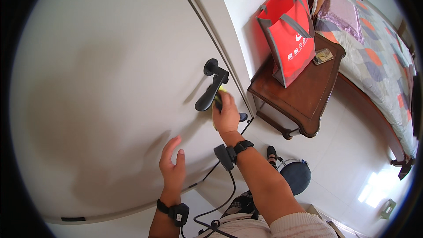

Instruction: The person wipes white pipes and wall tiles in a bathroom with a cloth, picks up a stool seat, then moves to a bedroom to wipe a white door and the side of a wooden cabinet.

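My right hand (227, 115) is closed around a yellow and black object (217, 101), mostly hidden behind my fingers, so its kind cannot be told. It is just below and to the right of a black lever door handle (207, 96) with a round rose. The handle is mounted on a beige door (109, 82) near its edge. My left hand (172, 163) is in front of the lower door, holding nothing, with the thumb apart from the curved fingers. Each wrist wears a black strapped device with a cable, the right one (225, 157) and the left one (178, 214).
Right of the door frame (228, 36), a brown wooden bedside table (297, 105) carries a red bag (290, 49) bearing writing and a phone (323, 56). A bed (370, 53) stands beyond. A round dark stool (295, 178) is near my foot (271, 153). Cables (214, 208) hang between my arms.
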The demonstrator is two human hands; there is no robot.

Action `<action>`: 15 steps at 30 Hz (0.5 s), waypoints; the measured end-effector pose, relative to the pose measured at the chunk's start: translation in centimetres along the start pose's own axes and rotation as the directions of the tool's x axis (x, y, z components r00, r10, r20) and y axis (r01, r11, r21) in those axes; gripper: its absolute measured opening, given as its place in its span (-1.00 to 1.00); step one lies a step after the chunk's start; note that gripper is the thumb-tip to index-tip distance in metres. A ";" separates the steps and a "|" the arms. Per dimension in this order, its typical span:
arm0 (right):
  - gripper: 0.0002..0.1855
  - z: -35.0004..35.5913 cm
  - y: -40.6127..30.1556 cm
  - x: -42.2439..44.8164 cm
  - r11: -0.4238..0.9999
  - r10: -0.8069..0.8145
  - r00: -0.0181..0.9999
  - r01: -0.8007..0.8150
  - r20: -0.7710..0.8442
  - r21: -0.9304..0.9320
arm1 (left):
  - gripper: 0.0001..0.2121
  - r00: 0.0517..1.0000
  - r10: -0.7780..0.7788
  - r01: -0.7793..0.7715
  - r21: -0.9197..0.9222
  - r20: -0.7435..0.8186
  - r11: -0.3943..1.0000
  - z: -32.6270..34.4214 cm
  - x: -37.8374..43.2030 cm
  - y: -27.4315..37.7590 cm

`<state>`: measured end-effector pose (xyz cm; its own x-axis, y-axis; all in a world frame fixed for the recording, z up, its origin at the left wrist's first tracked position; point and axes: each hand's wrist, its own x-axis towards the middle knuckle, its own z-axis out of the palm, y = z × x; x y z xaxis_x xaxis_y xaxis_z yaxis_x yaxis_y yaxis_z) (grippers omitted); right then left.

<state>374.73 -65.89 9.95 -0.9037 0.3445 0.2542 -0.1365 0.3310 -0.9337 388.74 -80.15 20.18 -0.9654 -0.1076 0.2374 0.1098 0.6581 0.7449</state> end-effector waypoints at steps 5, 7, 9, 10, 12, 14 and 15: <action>-0.54 -0.8 5.4 -5.4 0.896 0.393 0.832 -0.442 0.391 0.039 | -0.70 0.998 -0.056 0.056 -0.005 -0.005 0.998 -1.2 -1.0 -1.6; -0.53 -1.5 6.3 -7.1 0.851 0.471 0.863 -0.500 0.183 0.163 | -0.70 0.997 -0.072 0.072 -0.009 -0.016 0.997 -1.8 -1.2 -1.7; -0.52 -1.9 7.3 -7.5 0.793 0.560 0.825 -0.560 0.075 0.241 | -0.69 1.000 -0.012 0.012 0.042 -0.004 0.999 -2.0 -0.5 -0.7; -0.51 -2.4 7.1 -7.5 0.778 0.560 0.827 -0.548 0.054 0.307 | -0.69 1.000 0.017 -0.017 0.066 0.002 0.998 -1.9 0.1 0.0; -0.49 -3.2 7.9 -7.3 0.814 0.522 0.850 -0.520 0.069 0.258 | -0.67 0.989 0.147 -0.148 0.044 0.023 0.988 -0.9 2.1 2.1; -0.47 -4.3 7.4 -7.2 0.828 0.497 0.863 -0.503 0.091 0.246 | -0.66 0.965 0.260 -0.260 0.002 0.041 0.966 0.6 4.2 3.4; -0.47 -4.6 7.6 -7.2 0.825 0.492 0.868 -0.491 0.072 0.279 | -0.65 0.948 0.314 -0.313 -0.026 0.045 0.949 1.2 5.3 4.0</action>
<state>382.04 -61.81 2.16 -0.8806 0.3983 -0.2568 0.2181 -0.1406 -0.9657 383.74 -77.17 23.65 -0.8916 0.1385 0.4311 0.4131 0.6388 0.6490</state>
